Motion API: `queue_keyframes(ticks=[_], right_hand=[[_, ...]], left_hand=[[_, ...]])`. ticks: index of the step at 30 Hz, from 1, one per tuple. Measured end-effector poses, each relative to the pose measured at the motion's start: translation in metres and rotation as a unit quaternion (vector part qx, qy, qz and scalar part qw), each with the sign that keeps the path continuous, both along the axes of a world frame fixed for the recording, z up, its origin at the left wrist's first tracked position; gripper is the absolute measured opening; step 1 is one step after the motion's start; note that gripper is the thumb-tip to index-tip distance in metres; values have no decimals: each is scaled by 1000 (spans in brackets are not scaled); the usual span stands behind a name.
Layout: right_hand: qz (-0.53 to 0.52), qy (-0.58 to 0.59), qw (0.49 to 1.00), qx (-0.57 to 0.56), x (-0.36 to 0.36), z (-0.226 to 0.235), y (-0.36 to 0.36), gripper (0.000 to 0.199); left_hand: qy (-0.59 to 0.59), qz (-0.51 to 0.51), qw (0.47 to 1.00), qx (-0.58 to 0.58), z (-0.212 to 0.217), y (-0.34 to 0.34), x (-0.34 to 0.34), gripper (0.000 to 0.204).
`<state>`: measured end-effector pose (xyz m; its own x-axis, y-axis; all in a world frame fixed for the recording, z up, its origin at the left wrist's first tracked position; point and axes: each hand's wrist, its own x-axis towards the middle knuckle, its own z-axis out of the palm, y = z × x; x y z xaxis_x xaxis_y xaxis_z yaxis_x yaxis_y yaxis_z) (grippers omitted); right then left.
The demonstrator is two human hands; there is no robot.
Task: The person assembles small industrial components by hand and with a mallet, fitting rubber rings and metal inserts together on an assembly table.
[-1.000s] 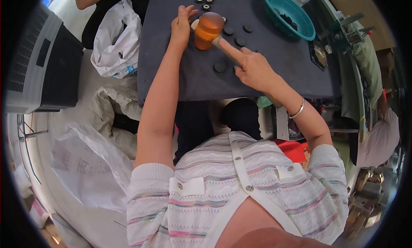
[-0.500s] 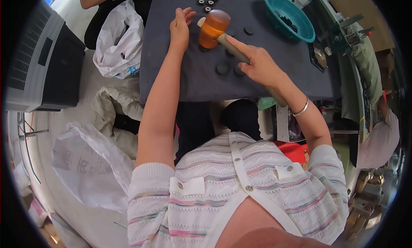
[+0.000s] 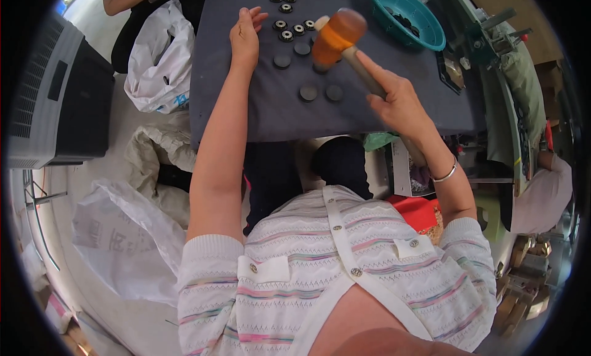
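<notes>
my right hand [image 3: 397, 100] grips mallet [image 3: 338, 33], now raised higher toward frame top | my left hand [image 3: 245, 36] stays flat, open on worktop [image 3: 246, 110]

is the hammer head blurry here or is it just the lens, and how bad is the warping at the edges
Head view: the orange mallet head is smeared while the right hand gripping its handle and the dark discs on the grey table stay sharp, so it looks like motion blur; the left hand is crisp too. Fisheye bending is strong, with the table edges curving and a black rim around the frame.
</notes>
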<state>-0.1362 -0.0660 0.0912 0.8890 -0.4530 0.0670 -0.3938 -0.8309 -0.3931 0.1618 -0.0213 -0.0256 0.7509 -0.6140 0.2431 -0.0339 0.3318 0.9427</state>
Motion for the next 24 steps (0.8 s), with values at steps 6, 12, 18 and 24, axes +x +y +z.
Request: queue_keyframes(ticks=[6,12,18,24], right_hand=[[-14,26,999,-41,0,-22,2,81],[-22,-27,998,-57,-5,3,12,82],[-14,32,996,-80,-4,-17,10,81],[26,-111,993,-42,-14,6,5,78]], left_hand=[[-17,7,1000,-4,0,0,-1,63],[-49,7,999,-9,2,0,-1,60],[-55,15,998,5,1,-1,-1,59],[-38,12,999,-2,3,-1,-1,58]])
